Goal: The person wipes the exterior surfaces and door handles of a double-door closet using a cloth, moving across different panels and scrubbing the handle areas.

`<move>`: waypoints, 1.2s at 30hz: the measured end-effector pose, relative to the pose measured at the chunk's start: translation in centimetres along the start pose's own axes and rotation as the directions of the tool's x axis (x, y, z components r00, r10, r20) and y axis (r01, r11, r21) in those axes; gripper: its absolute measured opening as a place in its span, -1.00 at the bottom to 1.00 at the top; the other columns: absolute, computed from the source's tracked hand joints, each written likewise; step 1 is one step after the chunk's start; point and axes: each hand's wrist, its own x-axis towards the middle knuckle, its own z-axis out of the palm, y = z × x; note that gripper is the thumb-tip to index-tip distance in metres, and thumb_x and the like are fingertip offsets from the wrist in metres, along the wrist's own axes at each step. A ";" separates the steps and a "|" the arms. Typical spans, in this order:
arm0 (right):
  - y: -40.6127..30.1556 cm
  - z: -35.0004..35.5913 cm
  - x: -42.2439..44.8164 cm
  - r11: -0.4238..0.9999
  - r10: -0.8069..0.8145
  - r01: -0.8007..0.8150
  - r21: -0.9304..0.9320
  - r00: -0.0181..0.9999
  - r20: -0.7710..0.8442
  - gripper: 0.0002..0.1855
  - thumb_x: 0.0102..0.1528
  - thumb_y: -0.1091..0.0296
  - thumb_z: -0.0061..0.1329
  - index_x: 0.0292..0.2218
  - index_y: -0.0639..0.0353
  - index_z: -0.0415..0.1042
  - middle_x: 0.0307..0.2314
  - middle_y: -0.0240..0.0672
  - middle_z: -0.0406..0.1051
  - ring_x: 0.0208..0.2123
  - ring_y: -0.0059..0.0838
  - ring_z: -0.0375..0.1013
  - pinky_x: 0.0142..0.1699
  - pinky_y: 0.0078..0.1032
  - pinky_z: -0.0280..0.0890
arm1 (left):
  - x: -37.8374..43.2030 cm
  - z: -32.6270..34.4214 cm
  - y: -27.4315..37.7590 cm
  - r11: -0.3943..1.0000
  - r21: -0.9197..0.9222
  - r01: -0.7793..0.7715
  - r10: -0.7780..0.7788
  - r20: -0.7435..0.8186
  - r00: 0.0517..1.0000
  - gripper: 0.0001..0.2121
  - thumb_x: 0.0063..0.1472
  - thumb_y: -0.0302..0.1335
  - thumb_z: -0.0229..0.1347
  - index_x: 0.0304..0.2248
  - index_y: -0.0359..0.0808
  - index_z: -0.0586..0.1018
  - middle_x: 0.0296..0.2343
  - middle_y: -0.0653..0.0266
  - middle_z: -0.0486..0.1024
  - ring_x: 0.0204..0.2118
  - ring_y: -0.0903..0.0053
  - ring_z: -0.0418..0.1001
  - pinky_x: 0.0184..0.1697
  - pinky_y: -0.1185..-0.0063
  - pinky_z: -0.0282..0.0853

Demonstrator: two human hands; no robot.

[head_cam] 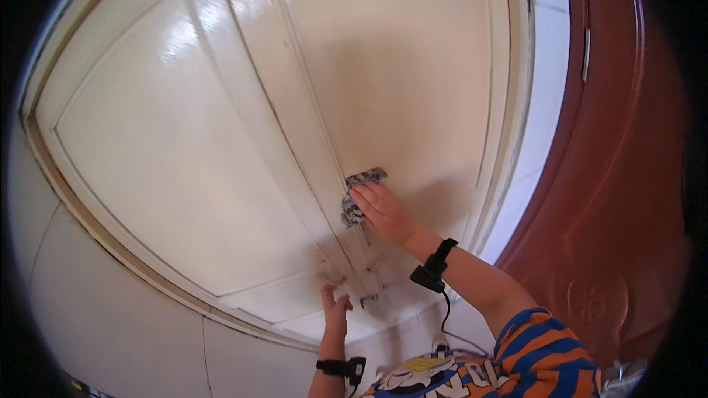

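My right hand (381, 211) presses a crumpled, grey-patterned cloth (354, 214) flat against the right leaf of a cream double door (409, 105). It lies by the raised moulding near the middle seam. Lower down, my left hand (335, 309) is raised close to the left leaf's small handle (334, 279), with thumb and forefinger apart. Whether its fingertips touch that handle is hard to tell. A second metal handle (369, 299) sits on the right leaf, to the right of my left hand.
A cream frame (517, 94) surrounds the door leaves, with pale tiles (127, 309) at lower left. To the right stands a reddish-brown panelled door (625, 166) with a metal hinge (586, 55). Black straps with cabled devices (430, 275) circle both my wrists.
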 end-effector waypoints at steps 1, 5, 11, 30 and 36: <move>-0.9 0.1 -1.8 0.998 0.052 -0.051 -0.020 0.998 0.045 -0.40 -0.20 0.53 -0.09 -0.03 0.28 0.23 -0.09 -0.18 0.21 -0.03 -0.18 0.18 0.08 -0.28 0.09 | 0.1 0.1 0.0 1.000 -0.011 0.024 -0.024 -0.050 0.998 -0.56 -0.06 -0.66 -0.08 -0.12 -0.24 0.19 -0.17 0.26 0.22 -0.57 0.60 0.25 -0.55 0.65 0.21; -1.2 1.6 -8.4 0.990 0.124 -0.111 -0.088 0.978 0.166 -0.47 -0.12 0.52 -0.14 -0.03 0.22 0.25 -0.07 -0.20 0.20 -0.02 -0.23 0.18 0.10 -0.29 0.07 | 0.5 1.1 1.5 0.996 -0.077 0.042 -0.039 0.040 0.998 -0.58 -0.04 -0.69 -0.13 -0.12 -0.25 0.18 -0.14 0.28 0.22 -0.60 0.64 0.20 -0.54 0.68 0.17; -1.0 -2.6 -13.3 0.835 0.512 -0.522 0.175 0.853 0.101 -0.42 -0.09 0.71 -0.35 0.01 0.20 0.20 -0.01 -0.12 0.14 0.09 -0.22 0.07 0.16 -0.40 -0.03 | -0.3 1.0 2.7 0.999 -0.016 0.051 -0.050 0.072 0.996 -0.61 0.00 -0.67 -0.16 -0.12 -0.23 0.21 -0.09 0.30 0.24 -0.61 0.69 0.18 -0.52 0.71 0.16; -1.3 -0.6 -12.3 0.748 0.657 -0.663 0.021 0.735 -0.170 -0.58 -0.29 0.68 -0.10 -0.28 0.22 0.32 -0.27 -0.17 0.28 -0.17 -0.17 0.27 -0.09 -0.42 0.22 | -0.4 2.0 2.3 0.999 -0.024 0.038 -0.036 0.069 0.997 -0.56 -0.02 -0.69 -0.13 -0.09 -0.22 0.19 -0.06 0.30 0.21 -0.64 0.71 0.18 -0.56 0.72 0.16; -3.5 -1.8 -10.4 0.567 0.810 -0.782 0.258 0.586 -0.003 -0.58 -0.28 0.66 -0.06 -0.27 0.22 0.34 -0.26 -0.18 0.29 -0.14 -0.18 0.26 -0.05 -0.42 0.19 | -0.3 0.9 2.2 0.998 -0.014 0.057 -0.056 0.065 0.996 -0.56 -0.01 -0.69 -0.14 -0.08 -0.19 0.18 -0.07 0.29 0.21 -0.62 0.71 0.18 -0.54 0.72 0.16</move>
